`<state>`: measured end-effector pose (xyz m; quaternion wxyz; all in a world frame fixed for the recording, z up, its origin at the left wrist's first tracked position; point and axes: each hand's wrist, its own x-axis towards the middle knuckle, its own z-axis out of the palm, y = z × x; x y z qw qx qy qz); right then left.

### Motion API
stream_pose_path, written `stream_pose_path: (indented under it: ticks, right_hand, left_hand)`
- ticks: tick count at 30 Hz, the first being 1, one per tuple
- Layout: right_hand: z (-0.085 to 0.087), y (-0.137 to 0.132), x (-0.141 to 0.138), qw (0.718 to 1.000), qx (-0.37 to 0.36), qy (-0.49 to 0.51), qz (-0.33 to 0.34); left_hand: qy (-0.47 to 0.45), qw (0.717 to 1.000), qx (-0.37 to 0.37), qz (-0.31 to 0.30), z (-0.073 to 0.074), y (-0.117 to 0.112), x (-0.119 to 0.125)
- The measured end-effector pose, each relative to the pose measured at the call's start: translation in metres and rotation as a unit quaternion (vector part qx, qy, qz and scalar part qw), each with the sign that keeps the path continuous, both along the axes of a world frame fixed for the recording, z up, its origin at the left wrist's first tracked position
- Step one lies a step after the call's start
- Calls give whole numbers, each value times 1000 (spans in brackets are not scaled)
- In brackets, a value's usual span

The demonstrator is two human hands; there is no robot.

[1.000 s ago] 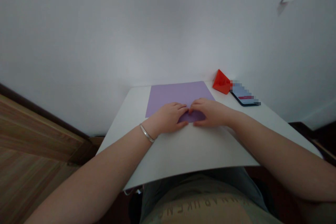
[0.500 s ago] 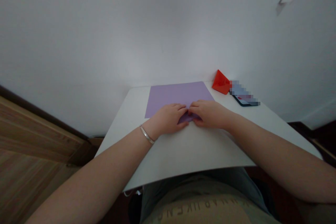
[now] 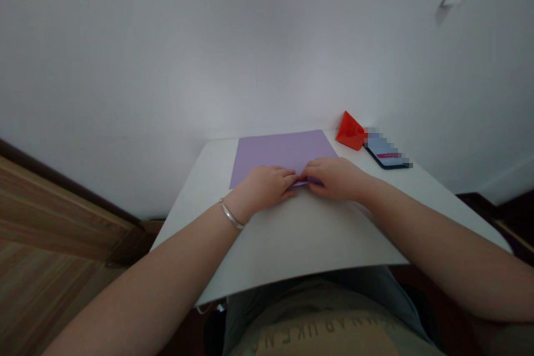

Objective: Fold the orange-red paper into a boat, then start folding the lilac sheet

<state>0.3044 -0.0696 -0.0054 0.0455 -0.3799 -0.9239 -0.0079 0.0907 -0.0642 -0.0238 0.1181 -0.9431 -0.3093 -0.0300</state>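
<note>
A sheet of purple paper [image 3: 279, 151] lies flat toward the back of the white table. Its near edge is curled up between my hands, and I see only a thin strip of that edge. My left hand [image 3: 272, 184], with a silver bangle at the wrist, pinches the edge between thumb and fingers. Close on its right, my right hand [image 3: 329, 177] grips the same edge, fingers on top and thumb in front. The fingertips of both hands nearly meet at the middle. Parts of the near edge are hidden under the hands.
On the back right of the white table [image 3: 292, 245] stands a folded red paper piece [image 3: 351, 131]. Beside it lies a phone [image 3: 386, 151], partly blurred out. A wall rises behind the table, and a wooden panel [image 3: 54, 233] is at the left.
The paper's near edge has been rolled or folded slightly away from me, so less of it shows between my hands. My fingers and thumbs have come closer together.
</note>
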Motion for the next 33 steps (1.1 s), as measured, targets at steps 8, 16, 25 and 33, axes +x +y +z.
stream_pose_path:
  ticks: [8, 16, 25, 33]
  right_hand:
    - [8, 3, 14, 999, 53, 3, -11]
    - [7, 3, 12, 1000, 7, 0, 18]
    - [2, 5, 10, 999, -45, -14, 21]
    - [-1, 4, 8, 999, -35, -16, 9]
  left_hand:
    - [-36, 993, 109, 16, 7, -2, -3]
    - [8, 999, 36, -25, 3, -1, -1]
    - [32, 999, -32, 3, 4, 0, -1]
    - [1, 999, -34, 18, -1, 6, -6]
